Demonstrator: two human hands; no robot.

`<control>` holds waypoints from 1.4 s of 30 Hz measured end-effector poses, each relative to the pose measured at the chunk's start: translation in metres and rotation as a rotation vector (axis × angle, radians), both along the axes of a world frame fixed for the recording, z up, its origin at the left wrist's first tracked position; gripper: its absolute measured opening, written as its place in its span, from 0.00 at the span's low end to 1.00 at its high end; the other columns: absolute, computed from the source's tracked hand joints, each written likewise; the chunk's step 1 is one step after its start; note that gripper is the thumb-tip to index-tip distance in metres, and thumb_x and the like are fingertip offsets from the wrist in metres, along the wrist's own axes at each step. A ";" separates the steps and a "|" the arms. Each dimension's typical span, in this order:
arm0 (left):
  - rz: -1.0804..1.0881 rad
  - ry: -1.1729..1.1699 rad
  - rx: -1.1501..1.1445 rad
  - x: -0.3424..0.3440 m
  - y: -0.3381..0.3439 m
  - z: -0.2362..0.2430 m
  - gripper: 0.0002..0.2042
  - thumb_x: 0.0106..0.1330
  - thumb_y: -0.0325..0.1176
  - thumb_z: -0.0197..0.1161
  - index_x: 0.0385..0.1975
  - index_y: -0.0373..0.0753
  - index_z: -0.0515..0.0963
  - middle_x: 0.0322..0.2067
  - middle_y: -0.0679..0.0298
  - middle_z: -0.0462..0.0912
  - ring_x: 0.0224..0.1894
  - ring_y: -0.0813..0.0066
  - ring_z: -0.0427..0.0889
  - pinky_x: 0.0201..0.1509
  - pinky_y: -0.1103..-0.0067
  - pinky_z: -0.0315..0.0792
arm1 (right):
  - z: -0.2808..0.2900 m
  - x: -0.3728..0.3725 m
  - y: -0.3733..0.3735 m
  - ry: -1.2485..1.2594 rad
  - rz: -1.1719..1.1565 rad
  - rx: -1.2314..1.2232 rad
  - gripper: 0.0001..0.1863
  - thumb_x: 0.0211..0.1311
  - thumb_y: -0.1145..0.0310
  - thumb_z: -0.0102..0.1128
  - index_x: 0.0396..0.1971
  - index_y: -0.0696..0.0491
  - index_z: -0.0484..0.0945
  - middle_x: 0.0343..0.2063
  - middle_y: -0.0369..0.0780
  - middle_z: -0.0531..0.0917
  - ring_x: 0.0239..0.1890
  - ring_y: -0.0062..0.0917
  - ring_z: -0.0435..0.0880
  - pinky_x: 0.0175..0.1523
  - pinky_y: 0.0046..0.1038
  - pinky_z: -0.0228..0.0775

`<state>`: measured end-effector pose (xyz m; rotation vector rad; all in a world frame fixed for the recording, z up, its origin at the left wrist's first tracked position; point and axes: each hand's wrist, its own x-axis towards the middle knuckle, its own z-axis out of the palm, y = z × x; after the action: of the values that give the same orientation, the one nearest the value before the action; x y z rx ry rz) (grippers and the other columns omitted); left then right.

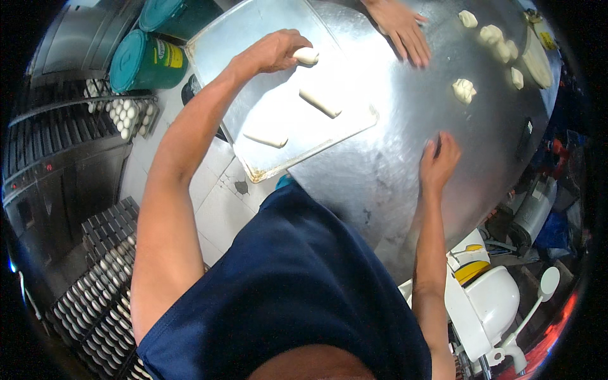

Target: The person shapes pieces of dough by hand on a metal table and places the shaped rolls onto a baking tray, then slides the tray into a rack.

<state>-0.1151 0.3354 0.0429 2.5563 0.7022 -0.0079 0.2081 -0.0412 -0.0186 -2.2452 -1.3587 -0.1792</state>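
My left hand reaches over a metal baking tray and is closed around one end of a rolled piece of dough. Two more dough rolls, one in the middle and one nearer me, lie apart on the tray. On the steel table, my right hand rests with its fingers curled in and no object showing in them. Beyond it sits a lump of dough. From the far edge comes another person's hand, fingers stretched out over the tabletop.
Several dough lumps lie at the far right by a long pale piece. Green lidded buckets stand left of the tray. Trays of eggs are stacked at lower left. A white machine stands at lower right.
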 end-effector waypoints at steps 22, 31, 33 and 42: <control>-0.195 -0.516 -0.165 0.043 -0.175 0.043 0.20 0.58 0.31 0.71 0.52 0.40 0.80 0.55 0.57 0.80 0.61 0.54 0.76 0.65 0.62 0.70 | 0.032 0.044 0.062 0.312 -0.194 0.092 0.38 0.59 0.64 0.74 0.66 0.64 0.68 0.66 0.56 0.71 0.68 0.50 0.69 0.74 0.45 0.59; 0.054 -0.490 0.045 0.076 -0.120 0.055 0.18 0.59 0.28 0.72 0.50 0.38 0.81 0.49 0.56 0.83 0.54 0.56 0.80 0.59 0.65 0.74 | 0.054 0.122 0.143 0.354 -0.229 -0.212 0.26 0.54 0.62 0.76 0.51 0.58 0.83 0.57 0.52 0.81 0.57 0.47 0.81 0.63 0.44 0.73; -0.007 -0.538 -0.002 0.091 -0.125 0.040 0.18 0.59 0.28 0.72 0.49 0.37 0.80 0.47 0.56 0.83 0.52 0.56 0.80 0.57 0.65 0.74 | 0.061 0.107 0.124 0.461 -0.245 -0.023 0.20 0.55 0.65 0.74 0.47 0.57 0.85 0.53 0.50 0.83 0.52 0.43 0.84 0.59 0.42 0.75; -0.342 -0.568 -0.329 0.142 -0.215 0.019 0.15 0.60 0.30 0.67 0.47 0.37 0.79 0.44 0.56 0.80 0.52 0.54 0.77 0.58 0.61 0.71 | 0.046 0.071 -0.051 -0.097 -0.128 -0.146 0.18 0.63 0.66 0.65 0.50 0.59 0.82 0.47 0.50 0.83 0.56 0.46 0.76 0.61 0.46 0.68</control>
<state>0.0274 0.1207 0.0619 2.1705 0.0379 0.4337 0.2794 -0.0917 0.0276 -2.4761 -1.3153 -0.2428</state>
